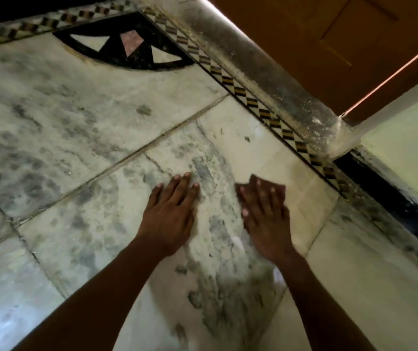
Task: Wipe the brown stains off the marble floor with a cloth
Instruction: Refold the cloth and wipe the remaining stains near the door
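Note:
Both my hands press flat on the white marble floor [253, 148]. My left hand [171, 211] lies palm down with fingers together, holding nothing. My right hand [263, 214] presses on a small brown cloth [277, 190], of which only the edges show past the fingertips. Grey, smudgy stains [218, 295] cover the tile between and below my hands and spread over the tiles to the left. The patch of tile beyond the cloth looks paler and cleaner.
A checkered inlay border [253, 102] runs diagonally at the right, with a dusty grey threshold [278, 79] and a brown wooden door [329, 46] behind it. A black inlaid motif [124, 44] sits at the top. A pale wall [410, 153] with a black skirting stands at the right.

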